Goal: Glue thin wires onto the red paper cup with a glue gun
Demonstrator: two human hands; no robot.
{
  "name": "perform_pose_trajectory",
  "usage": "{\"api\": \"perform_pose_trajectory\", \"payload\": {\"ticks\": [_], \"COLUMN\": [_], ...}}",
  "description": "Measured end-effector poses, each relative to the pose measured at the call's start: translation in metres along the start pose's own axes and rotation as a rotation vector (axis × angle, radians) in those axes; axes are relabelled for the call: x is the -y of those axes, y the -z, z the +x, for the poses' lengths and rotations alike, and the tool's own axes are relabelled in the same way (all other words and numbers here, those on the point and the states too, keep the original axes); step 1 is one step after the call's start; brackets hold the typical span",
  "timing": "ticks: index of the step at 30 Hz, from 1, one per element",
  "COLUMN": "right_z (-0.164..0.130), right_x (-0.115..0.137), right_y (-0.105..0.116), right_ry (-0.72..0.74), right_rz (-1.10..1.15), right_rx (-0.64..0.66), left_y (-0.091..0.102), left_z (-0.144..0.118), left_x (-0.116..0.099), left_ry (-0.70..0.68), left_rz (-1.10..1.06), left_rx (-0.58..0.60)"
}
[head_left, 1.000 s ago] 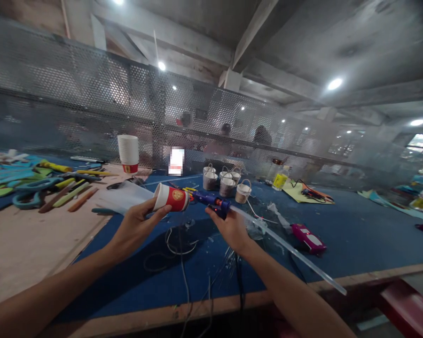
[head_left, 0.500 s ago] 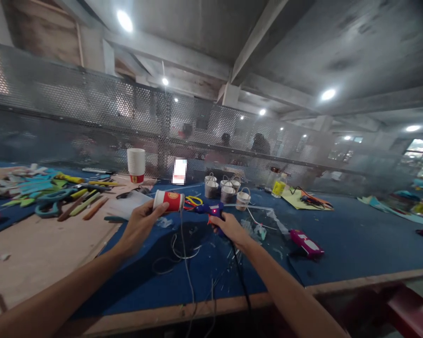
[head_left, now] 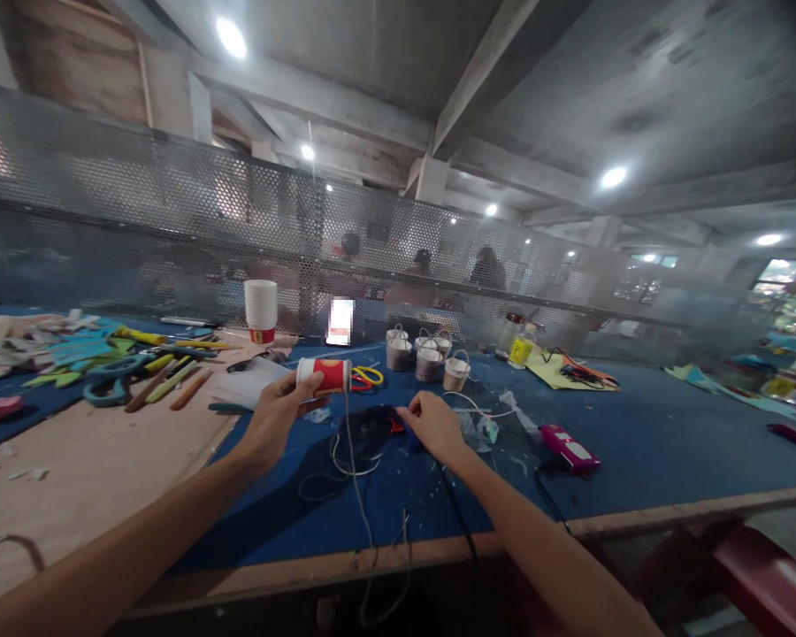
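My left hand (head_left: 275, 420) holds a red and white paper cup (head_left: 325, 374) on its side above the blue mat (head_left: 637, 451). A white string (head_left: 351, 451) hangs from the cup down to the mat and over the table's front edge. To the right, my right hand (head_left: 432, 426) is low on the mat, fingers curled over the handle of a dark blue glue gun (head_left: 388, 425). The gun lies on the mat and its red light shows. Its black cord (head_left: 457, 522) runs toward me.
A stack of white cups (head_left: 261, 308) stands at the back left. Several small cups with handles (head_left: 428, 358), yellow scissors (head_left: 366, 376), a yellow-labelled bottle (head_left: 521, 349) and a pink glue gun (head_left: 570, 447) lie around. Foam pieces (head_left: 72, 354) cover the left. A perforated screen (head_left: 172, 221) closes the back, with people behind it.
My right hand has lowered the glue gun from beside the cup down onto the mat. The long glue stick is no longer seen. The left hand keeps the cup.
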State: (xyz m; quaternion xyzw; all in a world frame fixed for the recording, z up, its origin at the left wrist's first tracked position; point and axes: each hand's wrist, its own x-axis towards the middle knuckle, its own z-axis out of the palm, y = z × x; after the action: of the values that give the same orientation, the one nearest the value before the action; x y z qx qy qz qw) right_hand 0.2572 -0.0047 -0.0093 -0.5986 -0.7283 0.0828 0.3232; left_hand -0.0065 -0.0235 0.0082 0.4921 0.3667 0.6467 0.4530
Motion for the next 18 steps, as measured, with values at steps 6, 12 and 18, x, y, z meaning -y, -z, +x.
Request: {"api": "perform_pose_trajectory", "payload": {"ticks": [6, 12, 18], "right_z": [-0.005, -0.011, -0.009], "right_x": [0.053, 0.064, 0.053], "right_y": [0.008, 0.003, 0.006], "right_ry": [0.044, 0.09, 0.168], "right_rz": [0.848, 0.837, 0.718], "right_rx": [0.398, 0.352, 0.135], "left_y": [-0.02, -0.024, -0.025], "left_z": [0.002, -0.003, -0.01], "left_x": [-0.005, 0.001, -0.003], "left_ry": [-0.032, -0.015, -0.002], "left_rz": [-0.018, 0.092, 0.213], "left_rx": [0.042, 0.038, 0.056]}}
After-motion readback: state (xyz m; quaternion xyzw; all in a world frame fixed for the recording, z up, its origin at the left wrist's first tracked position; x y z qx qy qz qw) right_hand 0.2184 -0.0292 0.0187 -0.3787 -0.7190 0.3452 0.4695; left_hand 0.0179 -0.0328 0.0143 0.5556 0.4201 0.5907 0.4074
